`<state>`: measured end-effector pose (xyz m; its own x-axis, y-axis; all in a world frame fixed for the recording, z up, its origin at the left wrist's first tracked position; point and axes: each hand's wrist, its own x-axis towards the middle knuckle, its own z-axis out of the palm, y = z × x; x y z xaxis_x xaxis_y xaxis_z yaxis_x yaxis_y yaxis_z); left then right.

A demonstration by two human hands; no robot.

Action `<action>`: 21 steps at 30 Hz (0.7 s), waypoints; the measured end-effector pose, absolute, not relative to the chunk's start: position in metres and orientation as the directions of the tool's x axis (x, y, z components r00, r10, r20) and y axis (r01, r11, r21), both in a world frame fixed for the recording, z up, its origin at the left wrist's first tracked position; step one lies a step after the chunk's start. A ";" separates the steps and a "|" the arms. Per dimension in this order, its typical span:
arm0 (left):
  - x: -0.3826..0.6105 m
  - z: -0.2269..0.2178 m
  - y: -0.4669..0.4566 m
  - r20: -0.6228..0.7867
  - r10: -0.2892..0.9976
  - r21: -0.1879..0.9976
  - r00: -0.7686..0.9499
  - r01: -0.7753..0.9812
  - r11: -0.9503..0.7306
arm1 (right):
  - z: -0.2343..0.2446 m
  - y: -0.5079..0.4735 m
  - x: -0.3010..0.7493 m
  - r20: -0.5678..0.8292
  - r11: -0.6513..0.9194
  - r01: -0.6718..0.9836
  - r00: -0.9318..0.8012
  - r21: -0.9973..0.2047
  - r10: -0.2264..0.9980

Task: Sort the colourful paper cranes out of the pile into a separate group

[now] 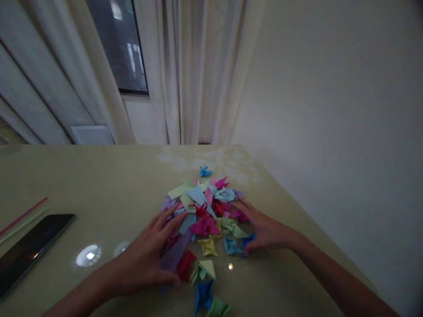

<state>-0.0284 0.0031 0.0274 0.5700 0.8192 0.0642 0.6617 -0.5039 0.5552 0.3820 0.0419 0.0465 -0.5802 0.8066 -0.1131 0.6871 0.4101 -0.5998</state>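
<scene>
a heap of folded origami paper (201, 207) lies at the lower centre of the frame, on a glossy pale worktop (109, 185). its long axis runs roughly left to right, while the pieces in it point every way, too overlapped to count. they are creased, sharp-cornered and matt, in pink, red, pale blue, mint, lilac and yellow.

above the heap lies one blue paper crane (205, 172), its long axis nearly sideways, one tip pointing right. below, towards the bottom edge, three pieces form a short trail: one pale yellow-green folded piece (203, 270), one deep blue folded piece (204, 294) and one green folded piece (218, 307). just above the trail is one four-pointed yellow piece (208, 247).

two hands flank the heap. the left hand (142, 255) has its fingers spread and loosely curved along the left side, not clenched. the right hand (269, 229) has spread fingers at the right edge, thumb by a dark blue piece (247, 240); whether it presses on it, i cannot tell.

at the lower left are one black smartphone (33, 246) and two thin strips, one magenta strip (24, 215) and one pale green strip (24, 225).
</scene>
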 end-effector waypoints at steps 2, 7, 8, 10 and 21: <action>-0.007 0.017 -0.006 0.054 0.790 0.517 0.611 0.659 -0.545 | 0.032 0.043 0.362 -0.046 0.439 0.652 -0.587 -0.618 0.808; 0.054 0.012 0.016 0.163 0.776 0.469 0.609 0.644 -0.604 | 0.013 0.068 0.304 0.215 0.511 0.439 -0.566 -0.739 0.796; 0.061 0.015 0.025 0.197 0.785 0.475 0.588 0.643 -0.601 | 0.013 0.074 0.296 0.245 0.502 0.401 -0.539 -0.767 0.806; 0.068 0.026 0.044 0.270 0.801 0.497 0.535 0.635 -0.592 | 0.018 0.085 0.287 0.276 0.466 0.328 -0.485 -0.822 0.830; -0.038 0.088 0.034 0.263 0.789 0.510 0.555 0.614 -0.602 | 0.096 0.050 0.348 0.163 0.555 0.554 -0.601 -0.621 0.782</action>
<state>-0.0383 0.0344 0.0879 0.5549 0.7892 0.2634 0.6145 -0.6021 0.5097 0.3479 0.0501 0.0957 -0.6014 0.7823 0.1625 0.5536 0.5546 -0.6213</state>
